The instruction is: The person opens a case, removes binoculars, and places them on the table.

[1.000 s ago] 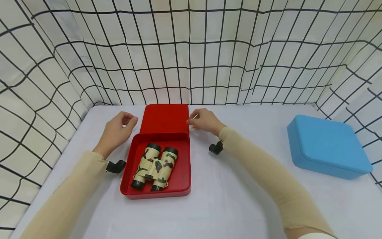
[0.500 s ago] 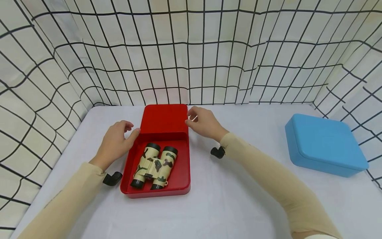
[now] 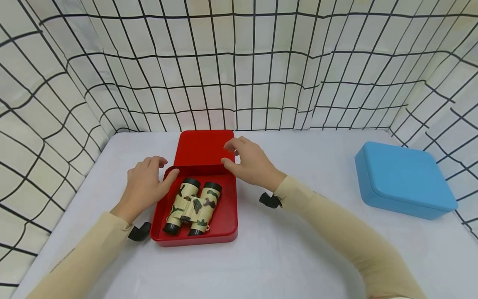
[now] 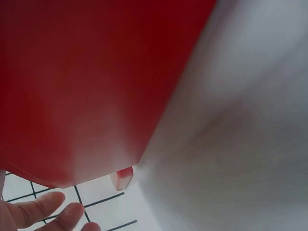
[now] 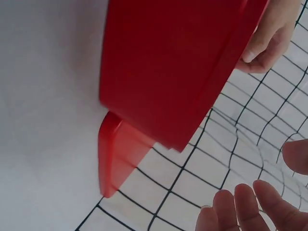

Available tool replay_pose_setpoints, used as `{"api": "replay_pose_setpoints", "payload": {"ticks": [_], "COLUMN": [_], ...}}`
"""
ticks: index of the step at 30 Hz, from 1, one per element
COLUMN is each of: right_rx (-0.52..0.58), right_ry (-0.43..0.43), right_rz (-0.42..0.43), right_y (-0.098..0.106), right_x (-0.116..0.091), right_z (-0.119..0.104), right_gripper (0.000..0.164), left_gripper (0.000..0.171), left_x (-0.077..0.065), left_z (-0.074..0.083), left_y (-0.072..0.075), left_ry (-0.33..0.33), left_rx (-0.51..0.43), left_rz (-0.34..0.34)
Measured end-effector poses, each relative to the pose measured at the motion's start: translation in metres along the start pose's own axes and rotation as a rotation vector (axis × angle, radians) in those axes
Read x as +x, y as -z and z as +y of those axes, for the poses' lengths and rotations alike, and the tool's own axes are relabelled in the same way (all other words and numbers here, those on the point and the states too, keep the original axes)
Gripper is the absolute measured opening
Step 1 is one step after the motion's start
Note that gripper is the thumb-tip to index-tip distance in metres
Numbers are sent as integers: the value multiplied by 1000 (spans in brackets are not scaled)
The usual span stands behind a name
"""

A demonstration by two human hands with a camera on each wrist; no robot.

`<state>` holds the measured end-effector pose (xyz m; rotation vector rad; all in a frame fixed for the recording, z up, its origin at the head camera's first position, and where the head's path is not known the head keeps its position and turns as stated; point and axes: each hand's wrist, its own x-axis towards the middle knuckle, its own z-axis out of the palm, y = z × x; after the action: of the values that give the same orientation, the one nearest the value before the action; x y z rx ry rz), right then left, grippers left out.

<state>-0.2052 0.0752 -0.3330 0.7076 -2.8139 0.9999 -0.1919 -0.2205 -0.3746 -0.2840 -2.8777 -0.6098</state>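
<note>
A red box (image 3: 227, 211) lies with its lid (image 3: 203, 147) folded back flat behind it. Inside are camouflage-patterned binoculars (image 3: 193, 207), slightly tilted, with black ends. My left hand (image 3: 143, 185) is at the box's back left corner, fingers spread, thumb over the rim. On the other side, my right hand (image 3: 254, 162) reaches in over the hinge end, its thumb and loosely bent fingers apart and nothing between them. The right wrist view has the box's outer wall (image 5: 163, 62) with the right fingers (image 5: 245, 207) off to one side. Red wall (image 4: 86, 86) fills much of the left wrist view.
A closed blue case (image 3: 405, 178) stands at the right of the white-covered table (image 3: 284, 253). White walls with a black grid net (image 3: 246, 66) rise behind the table and at both sides.
My left hand has come nearer and rightward, its thumb now over the box rim. The right hand has moved left over the lid's edge, fingers opening wider. Binoculars and box stay put.
</note>
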Motion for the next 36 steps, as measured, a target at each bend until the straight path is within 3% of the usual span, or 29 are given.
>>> {"api": "replay_pose_setpoints", "payload": {"ticks": [12,18,24,36], "right_rx": [-96,-143,-191,-346], "right_ry": [141,200,287,281], "right_rz": [-27,-34,-9,-30], "right_y": [-15,-23,-32,-51], "right_x": [-21,-31,-37,-44], "right_z": [-22,-31,-36,-42], "right_gripper": [43,46,50,82], "left_gripper": [57,58,55,29], "left_x": [-15,-19,-20,-20], "left_z": [2,4,2,-3], "left_y": [8,8,6,2], "left_ry": [-25,-18,-50,-110], "left_rx": [131,151,186,242], "left_rz": [20,14,64,26]}}
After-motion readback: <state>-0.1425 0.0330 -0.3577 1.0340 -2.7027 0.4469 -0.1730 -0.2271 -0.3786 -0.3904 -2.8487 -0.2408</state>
